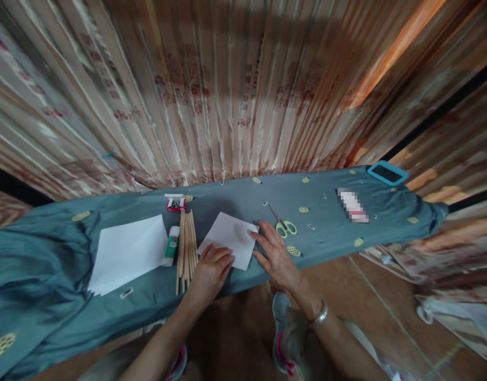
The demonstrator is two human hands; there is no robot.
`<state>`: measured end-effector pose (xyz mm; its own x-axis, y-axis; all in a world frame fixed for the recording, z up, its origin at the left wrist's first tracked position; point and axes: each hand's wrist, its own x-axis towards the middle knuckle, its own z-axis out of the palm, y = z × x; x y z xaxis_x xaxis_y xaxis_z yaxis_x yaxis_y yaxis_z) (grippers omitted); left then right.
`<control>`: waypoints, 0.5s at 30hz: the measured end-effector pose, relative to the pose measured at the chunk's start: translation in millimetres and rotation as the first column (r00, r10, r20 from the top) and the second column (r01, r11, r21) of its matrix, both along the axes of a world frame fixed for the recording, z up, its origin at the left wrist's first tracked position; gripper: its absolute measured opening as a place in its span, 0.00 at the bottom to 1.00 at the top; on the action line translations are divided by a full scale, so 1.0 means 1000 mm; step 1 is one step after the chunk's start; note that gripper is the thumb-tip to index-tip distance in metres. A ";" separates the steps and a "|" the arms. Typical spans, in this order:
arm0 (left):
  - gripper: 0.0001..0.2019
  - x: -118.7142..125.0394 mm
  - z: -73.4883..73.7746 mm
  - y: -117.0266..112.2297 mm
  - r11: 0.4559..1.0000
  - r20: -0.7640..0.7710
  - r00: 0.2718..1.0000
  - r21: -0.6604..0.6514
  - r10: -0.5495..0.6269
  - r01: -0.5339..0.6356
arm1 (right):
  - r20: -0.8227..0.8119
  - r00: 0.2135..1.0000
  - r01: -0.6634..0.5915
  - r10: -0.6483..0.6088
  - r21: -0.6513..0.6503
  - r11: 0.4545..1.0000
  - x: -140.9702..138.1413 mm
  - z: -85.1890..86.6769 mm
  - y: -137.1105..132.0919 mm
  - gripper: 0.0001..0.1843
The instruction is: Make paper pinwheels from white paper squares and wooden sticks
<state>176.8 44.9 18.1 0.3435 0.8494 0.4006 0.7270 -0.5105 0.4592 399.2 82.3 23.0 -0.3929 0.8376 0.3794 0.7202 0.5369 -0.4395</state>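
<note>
A small white square of paper (232, 235) lies tilted on the teal cloth-covered table (48, 254). My left hand (211, 270) rests on the paper's near left corner, fingers curled and pressed down on its edge. My right hand (274, 253) lies flat beside the paper's right edge, fingers stretched out and touching it. A silver bangle sits on my right wrist.
Left of the paper lie a bundle of thin wooden sticks (186, 248), a glue stick (171, 246) and a stack of white sheets (128, 253). Green-handled scissors (283, 226) lie right of my hand. A small red box (175, 202), a blue-cased phone (387, 172) and a curtain behind.
</note>
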 end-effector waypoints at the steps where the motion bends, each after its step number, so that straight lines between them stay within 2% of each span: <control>1: 0.11 -0.002 0.002 0.002 1.000 0.041 0.999 -0.011 0.012 -0.011 | -0.036 0.999 0.018 -0.019 -0.005 1.000 0.001 0.001 0.000 0.25; 3: 0.11 -0.007 0.012 0.008 0.996 0.189 0.980 -0.072 0.062 -0.050 | -0.132 0.987 0.090 -0.093 -0.030 0.995 0.004 0.003 0.002 0.26; 5: 0.09 -0.012 0.025 0.014 0.969 0.414 0.882 -0.186 0.226 -0.161 | -0.258 0.948 0.172 -0.186 -0.076 0.982 0.006 0.006 0.006 0.28; 6: 0.09 -0.014 0.032 0.018 0.938 0.515 0.791 -0.270 0.331 -0.217 | -0.327 0.918 0.199 -0.226 -0.113 0.973 0.007 0.008 0.008 0.28; 7: 0.10 -0.015 0.039 0.021 0.893 0.611 0.655 -0.359 0.444 -0.270 | -0.400 0.879 0.210 -0.260 -0.164 0.964 0.007 0.010 0.011 0.29; 8: 0.12 -0.015 0.044 0.024 0.850 0.674 0.520 -0.457 0.524 -0.264 | -0.472 0.833 0.199 -0.289 -0.231 0.952 0.007 0.012 0.013 0.30; 10: 0.18 -0.013 0.049 0.028 0.788 0.746 0.258 -0.594 0.614 -0.158 | -0.596 0.729 0.103 -0.337 -0.391 0.915 0.007 0.015 0.016 0.30; 11: 0.19 -0.011 0.050 0.030 0.773 0.757 0.160 -0.627 0.634 -0.098 | -0.640 0.679 0.030 -0.359 -0.465 0.885 0.006 0.016 0.017 0.29; 13: 0.20 -0.008 0.047 0.031 0.760 0.759 0.043 -0.649 0.649 -0.013 | -0.692 0.608 -0.119 -0.389 -0.564 0.817 0.004 0.017 0.017 0.28; 15: 0.20 -0.006 0.042 0.030 0.756 0.756 0.005 -0.655 0.655 0.016 | -0.710 0.586 -0.220 -0.390 -0.603 0.767 0.004 0.016 0.017 0.29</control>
